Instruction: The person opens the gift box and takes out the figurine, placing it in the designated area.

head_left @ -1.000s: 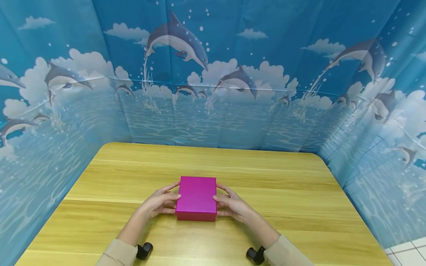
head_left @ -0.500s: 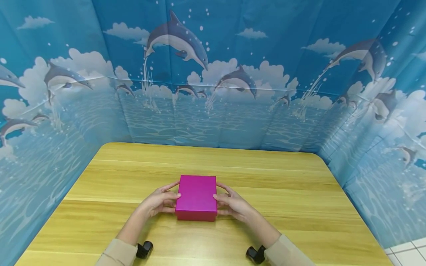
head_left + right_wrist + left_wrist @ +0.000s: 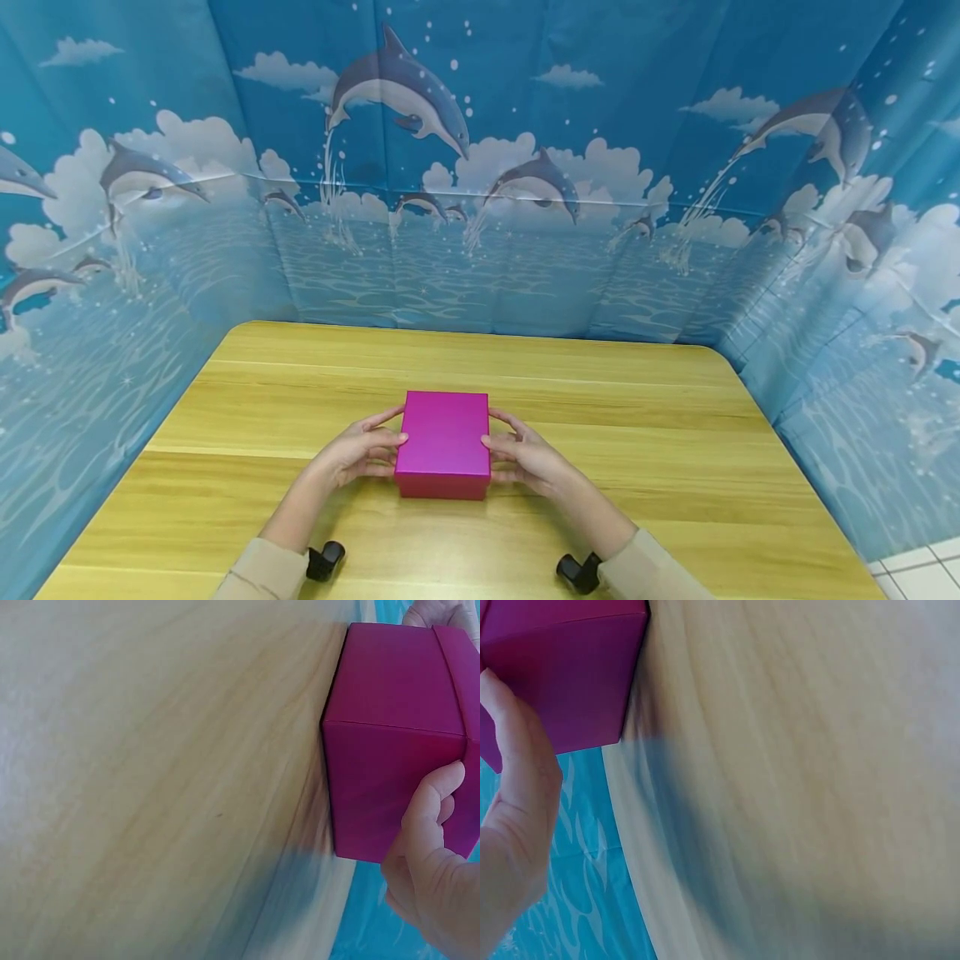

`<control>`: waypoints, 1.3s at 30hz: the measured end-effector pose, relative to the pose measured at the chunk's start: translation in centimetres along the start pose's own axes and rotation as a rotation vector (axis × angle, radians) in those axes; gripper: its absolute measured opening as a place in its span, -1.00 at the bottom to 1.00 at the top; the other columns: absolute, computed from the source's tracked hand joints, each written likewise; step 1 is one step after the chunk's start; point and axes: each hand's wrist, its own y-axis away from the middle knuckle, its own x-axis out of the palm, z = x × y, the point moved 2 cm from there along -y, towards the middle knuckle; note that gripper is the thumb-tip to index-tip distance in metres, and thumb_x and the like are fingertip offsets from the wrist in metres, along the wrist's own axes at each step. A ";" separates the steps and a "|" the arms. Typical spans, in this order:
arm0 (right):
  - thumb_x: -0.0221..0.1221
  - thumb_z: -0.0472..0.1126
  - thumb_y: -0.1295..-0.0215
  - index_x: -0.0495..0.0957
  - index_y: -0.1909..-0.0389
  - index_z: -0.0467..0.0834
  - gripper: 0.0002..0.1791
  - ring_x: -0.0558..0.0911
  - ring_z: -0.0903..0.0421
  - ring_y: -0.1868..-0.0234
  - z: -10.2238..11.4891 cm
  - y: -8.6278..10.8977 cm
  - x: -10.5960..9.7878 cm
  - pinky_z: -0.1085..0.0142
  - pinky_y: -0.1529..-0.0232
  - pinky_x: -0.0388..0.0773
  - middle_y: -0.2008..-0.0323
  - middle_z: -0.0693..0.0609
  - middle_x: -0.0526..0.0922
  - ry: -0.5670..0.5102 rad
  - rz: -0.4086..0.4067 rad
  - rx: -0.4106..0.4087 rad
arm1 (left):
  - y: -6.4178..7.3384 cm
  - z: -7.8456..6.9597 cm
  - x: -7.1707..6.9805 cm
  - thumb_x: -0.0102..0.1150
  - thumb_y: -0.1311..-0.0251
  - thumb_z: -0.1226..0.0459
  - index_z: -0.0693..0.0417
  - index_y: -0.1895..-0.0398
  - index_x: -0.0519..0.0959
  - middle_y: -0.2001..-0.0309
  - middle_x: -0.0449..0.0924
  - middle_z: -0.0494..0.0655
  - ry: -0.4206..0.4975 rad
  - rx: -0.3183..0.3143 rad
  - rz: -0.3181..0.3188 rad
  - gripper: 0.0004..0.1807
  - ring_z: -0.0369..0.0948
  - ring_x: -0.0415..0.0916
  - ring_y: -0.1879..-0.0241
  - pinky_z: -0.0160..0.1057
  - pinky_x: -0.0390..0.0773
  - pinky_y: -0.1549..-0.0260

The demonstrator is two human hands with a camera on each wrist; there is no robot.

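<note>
Magenta lidded box [image 3: 394,780], between left hand [image 3: 362,454] and right hand [image 3: 529,458].
Both grip its lid [image 3: 444,433] by the sides; the top sits slightly higher than a second ago, suggesting loosening.

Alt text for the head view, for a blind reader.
A person's left hand and right hand hold a glossy magenta rectangular box from opposite sides on a yellow wood-grain table, with blue dolphin-print fabric behind.
</note>
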 end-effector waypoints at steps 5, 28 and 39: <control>0.11 -0.17 -0.27 -0.06 -0.38 -0.06 -0.26 0.56 0.10 0.23 0.4 0.1 0.1 0.22 0.23 0.58 0.07 -0.10 0.45 -0.008 0.013 -0.009 | 0.1 -0.3 0.0 0.16 -0.13 0.26 0.06 -0.42 -0.02 0.38 0.48 -0.09 0.012 -0.001 0.006 -0.18 -0.23 0.48 0.42 -0.24 0.61 0.37; 0.19 -0.23 -0.20 0.03 -0.38 0.03 -0.23 0.52 0.15 0.25 2.3 0.3 1.0 0.17 0.19 0.57 0.19 -0.03 0.36 0.026 -0.044 -0.096 | 0.8 -2.0 -0.5 0.16 -0.12 0.28 0.11 -0.39 0.05 0.20 0.46 -0.08 -0.020 0.041 -0.052 -0.22 -0.21 0.46 0.28 -0.33 0.56 0.41; 0.19 -0.33 -0.16 0.08 -0.34 0.10 -0.24 0.51 0.14 0.28 3.3 0.7 1.6 0.19 0.20 0.57 0.07 -0.08 0.29 -0.017 -0.076 -0.160 | 1.1 -2.9 0.2 0.10 -0.15 0.40 0.13 -0.41 -0.01 0.20 0.33 -0.03 0.081 0.098 -0.036 -0.23 -0.20 0.47 0.26 -0.25 0.62 0.26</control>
